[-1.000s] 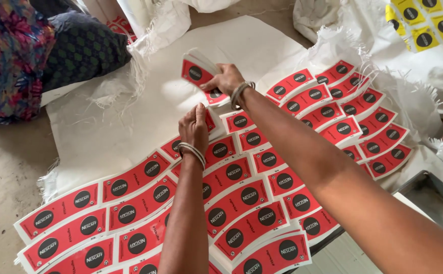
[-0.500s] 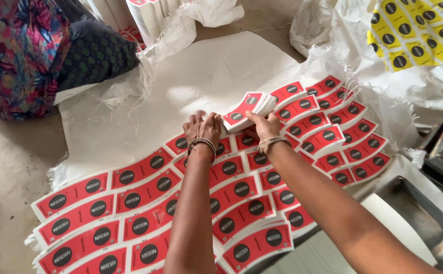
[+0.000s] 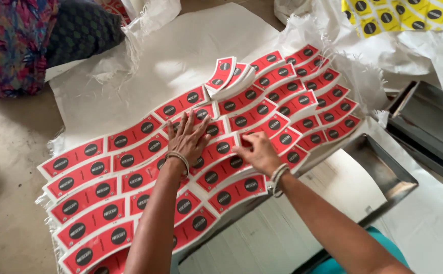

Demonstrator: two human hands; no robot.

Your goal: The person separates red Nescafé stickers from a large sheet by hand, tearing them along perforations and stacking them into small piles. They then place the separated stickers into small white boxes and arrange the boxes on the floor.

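Observation:
Rows of curved red paper blanks point(image 3: 130, 175), each with a black round mark, lie overlapped on a white woven sheet point(image 3: 181, 50). My left hand point(image 3: 188, 137) rests flat with fingers spread on the middle rows. My right hand point(image 3: 257, 152) presses its fingertips down on blanks just to the right, fingers bent. Both wrists carry metal bangles. A small stack of the same red blanks point(image 3: 227, 76) sits tilted at the far edge of the rows, apart from both hands.
A person in patterned cloth point(image 3: 13, 40) sits at the top left. Yellow blanks with black marks point(image 3: 399, 15) lie at the top right. A metal tray point(image 3: 378, 172) and a steel edge point(image 3: 429, 127) stand at the right. Bare floor point(image 3: 3, 167) lies left.
My right hand set the stack of red blanks down at the far edge and drew back toward me. Both hands now press on the middle rows.

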